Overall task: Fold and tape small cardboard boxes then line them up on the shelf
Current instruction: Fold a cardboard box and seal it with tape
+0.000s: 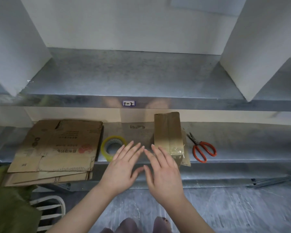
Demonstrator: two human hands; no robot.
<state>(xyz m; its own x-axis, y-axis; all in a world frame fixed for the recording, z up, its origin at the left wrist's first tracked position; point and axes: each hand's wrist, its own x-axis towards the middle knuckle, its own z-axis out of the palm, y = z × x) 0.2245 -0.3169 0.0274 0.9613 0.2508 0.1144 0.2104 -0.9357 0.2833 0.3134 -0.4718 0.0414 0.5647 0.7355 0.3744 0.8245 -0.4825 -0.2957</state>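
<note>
Your left hand [123, 167] and right hand [165, 172] hang low in the centre of the frame, fingers [133, 148] spread straight and holding nothing. The folded box [168, 132] stands on the lower shelf [242, 145] just right of centre, its near corner hidden behind your right hand. Your left fingertips overlap the tape roll [114, 139]. Flattened cardboard [57, 148], its print unreadable, lies at left, and red scissors [196, 143] at right.

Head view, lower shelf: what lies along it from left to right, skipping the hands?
Stack of flattened cardboard → tape roll → folded, taped box → red-handled scissors.
</note>
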